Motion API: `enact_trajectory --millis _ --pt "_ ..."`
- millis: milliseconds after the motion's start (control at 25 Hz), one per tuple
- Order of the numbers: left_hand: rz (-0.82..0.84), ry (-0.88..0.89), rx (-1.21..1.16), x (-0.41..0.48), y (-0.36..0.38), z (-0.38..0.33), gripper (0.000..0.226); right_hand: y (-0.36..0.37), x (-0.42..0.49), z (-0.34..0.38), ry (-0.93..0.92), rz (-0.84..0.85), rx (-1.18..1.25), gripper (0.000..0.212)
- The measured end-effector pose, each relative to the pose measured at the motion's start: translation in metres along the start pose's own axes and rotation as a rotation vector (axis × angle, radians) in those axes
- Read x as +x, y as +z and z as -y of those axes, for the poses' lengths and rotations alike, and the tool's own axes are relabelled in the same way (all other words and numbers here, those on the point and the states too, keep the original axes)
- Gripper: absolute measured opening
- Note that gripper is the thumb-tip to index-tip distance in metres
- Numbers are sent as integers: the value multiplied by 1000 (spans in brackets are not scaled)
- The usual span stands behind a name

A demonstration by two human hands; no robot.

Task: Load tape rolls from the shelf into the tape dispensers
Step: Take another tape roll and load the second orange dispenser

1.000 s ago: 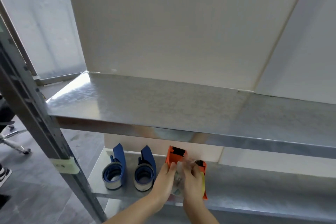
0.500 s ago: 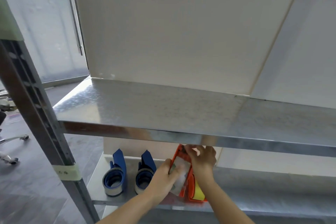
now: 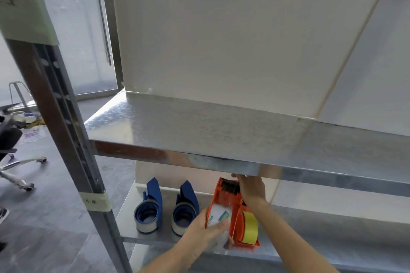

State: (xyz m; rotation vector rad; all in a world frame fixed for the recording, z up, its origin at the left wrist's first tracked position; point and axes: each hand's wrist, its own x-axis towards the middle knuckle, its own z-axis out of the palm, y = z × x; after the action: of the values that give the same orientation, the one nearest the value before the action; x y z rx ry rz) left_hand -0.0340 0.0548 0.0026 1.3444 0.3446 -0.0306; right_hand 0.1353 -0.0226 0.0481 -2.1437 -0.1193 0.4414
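Note:
On the lower metal shelf (image 3: 310,226) an orange tape dispenser (image 3: 224,197) stands with a clear tape roll (image 3: 218,217) in it. My left hand (image 3: 206,230) grips that roll at the dispenser's near end. My right hand (image 3: 251,188) holds the dispenser's far end by the black blade, just under the upper shelf's edge. A second orange dispenser with a yellow roll (image 3: 249,227) sits right beside it. Left of them stand two blue dispensers (image 3: 148,210) (image 3: 185,209), each with a clear roll.
The upper metal shelf (image 3: 199,131) hangs low over the hands. A steel upright (image 3: 66,139) with a paper-tape label stands at the left. White panels back the shelves. An office chair base (image 3: 20,173) is on the grey floor at far left.
My right hand has moved from the roll up to the far end of the orange dispenser. The left hand stays on the roll. The view has risen and shifted left.

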Motion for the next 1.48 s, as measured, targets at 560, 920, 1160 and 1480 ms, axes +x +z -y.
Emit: enact_trajectory --millis 560,920,1160,1480 --pt "-46 76 -9 -10 -14 1 57 22 11 -8 332 355 485 17" --pt "-60 38 31 -8 -14 -16 39 33 4 -23 231 401 555 49" --pt "-126 -28 -9 7 1 -24 27 50 -18 -44 312 363 738 52" --pt "-289 -326 -146 57 12 8 29 88 -8 -119 477 290 1074 59"
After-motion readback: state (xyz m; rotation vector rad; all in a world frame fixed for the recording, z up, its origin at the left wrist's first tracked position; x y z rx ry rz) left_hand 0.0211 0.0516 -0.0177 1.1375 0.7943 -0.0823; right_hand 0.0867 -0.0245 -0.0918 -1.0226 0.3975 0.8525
